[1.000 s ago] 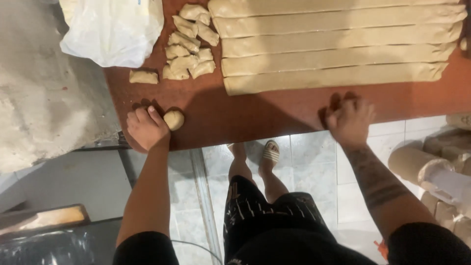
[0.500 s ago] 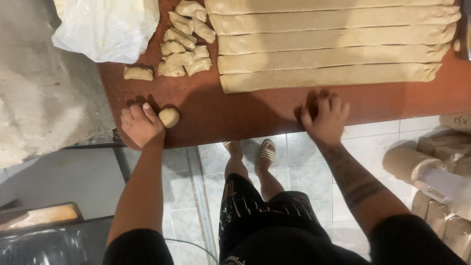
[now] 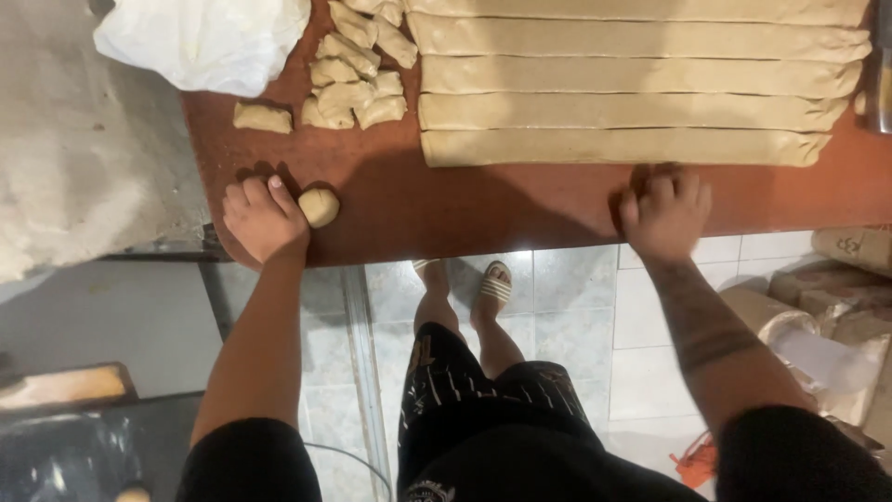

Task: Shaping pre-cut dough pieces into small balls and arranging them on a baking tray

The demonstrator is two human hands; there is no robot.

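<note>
Reddish-brown wooden table point(image 3: 483, 209) over pale tiled floor point(image 3: 576, 307); left grip point(image 3: 265, 221) released beside round dough ball point(image 3: 319, 206); right grip point(image 3: 664, 216) pressed down, contents hidden.

One view only is given, taken from the head: the tabletop point(image 3: 520, 209) edge is seen steeply from above, at arm's length, with the floor point(image 3: 576, 307) below.
</note>
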